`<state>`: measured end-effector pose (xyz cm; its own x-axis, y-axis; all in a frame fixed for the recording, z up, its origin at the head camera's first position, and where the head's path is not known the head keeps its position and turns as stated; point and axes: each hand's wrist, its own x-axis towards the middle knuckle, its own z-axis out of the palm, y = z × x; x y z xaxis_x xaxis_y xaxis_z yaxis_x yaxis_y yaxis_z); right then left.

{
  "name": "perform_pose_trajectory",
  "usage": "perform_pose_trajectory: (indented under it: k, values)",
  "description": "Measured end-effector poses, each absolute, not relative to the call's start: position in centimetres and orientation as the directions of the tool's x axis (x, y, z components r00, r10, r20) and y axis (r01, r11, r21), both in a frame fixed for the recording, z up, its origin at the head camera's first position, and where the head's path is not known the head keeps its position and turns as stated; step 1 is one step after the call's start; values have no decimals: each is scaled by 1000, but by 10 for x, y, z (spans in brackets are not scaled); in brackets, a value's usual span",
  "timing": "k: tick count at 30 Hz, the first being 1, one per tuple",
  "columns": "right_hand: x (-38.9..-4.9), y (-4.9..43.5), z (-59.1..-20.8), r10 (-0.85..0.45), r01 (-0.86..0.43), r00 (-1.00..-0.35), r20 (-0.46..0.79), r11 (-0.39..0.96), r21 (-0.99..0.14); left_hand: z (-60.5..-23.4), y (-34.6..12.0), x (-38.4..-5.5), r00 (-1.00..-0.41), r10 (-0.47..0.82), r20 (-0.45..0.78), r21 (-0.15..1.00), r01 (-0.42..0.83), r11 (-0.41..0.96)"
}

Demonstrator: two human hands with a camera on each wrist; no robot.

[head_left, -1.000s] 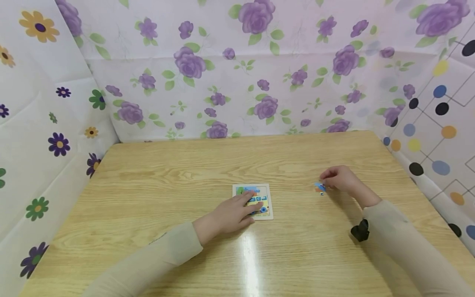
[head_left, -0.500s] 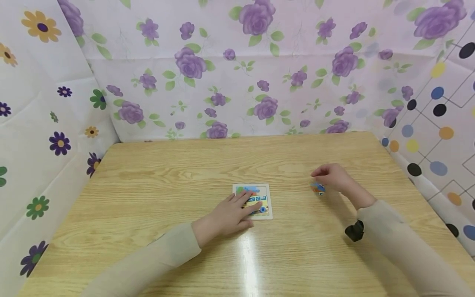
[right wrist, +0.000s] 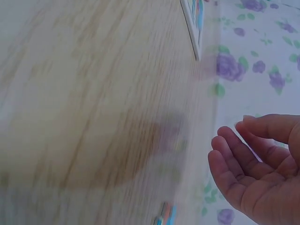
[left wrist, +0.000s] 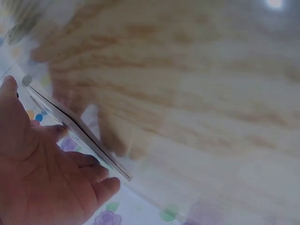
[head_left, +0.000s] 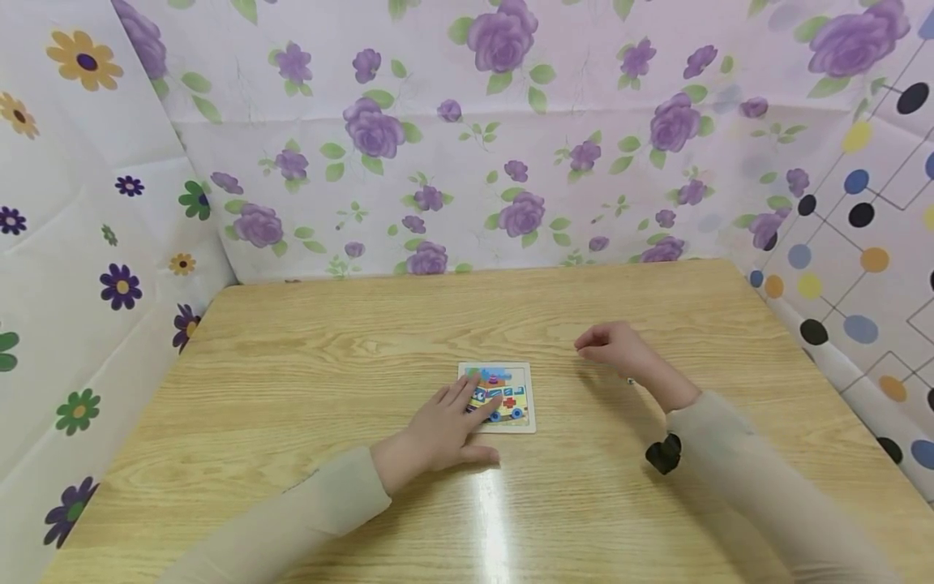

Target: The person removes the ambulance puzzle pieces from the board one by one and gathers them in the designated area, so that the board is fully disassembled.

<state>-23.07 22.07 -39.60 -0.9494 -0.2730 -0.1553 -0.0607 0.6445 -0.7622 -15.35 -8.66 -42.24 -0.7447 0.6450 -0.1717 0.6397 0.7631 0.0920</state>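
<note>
My left hand lies with straight, spread fingers over a square picture puzzle in a white frame, showing a yellow ambulance. The left wrist view has the puzzle board edge-on, with the fingers against it. To the puzzle's right, my right hand hovers above the table, its thumb tip brought to the index finger. In the right wrist view that hand has curled fingers; I cannot tell whether something thin is pinched there. A small puzzle piece shows on the table beneath the right wrist.
The wooden table is bounded by a purple-flowered sheet at the back and patterned sheets at both sides. Colourful pieces lie low in the right wrist view. A black object hangs under the right sleeve.
My right hand has left the loose pieces and moved leftward towards the puzzle. The left fingers have shifted slightly left, baring more of the ambulance picture.
</note>
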Motion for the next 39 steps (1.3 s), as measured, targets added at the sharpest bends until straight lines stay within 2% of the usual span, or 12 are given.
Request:
perform_pose_trajectory:
  k: [7, 23, 39]
  values:
    - [-234, 196, -402, -279, -119, -955, -104, 677, -726, -426, -86, -152, -773, 604, -195, 61, 605, 794]
    - [-230, 148, -408, -378, -206, -924, -65, 632, -747, -423, -85, -151, -779, 591, -211, 99, 584, 806]
    - [-227, 125, -414, -359, -82, -917, -176, 601, -795, -422, -85, -150, -774, 597, -210, 89, 593, 800]
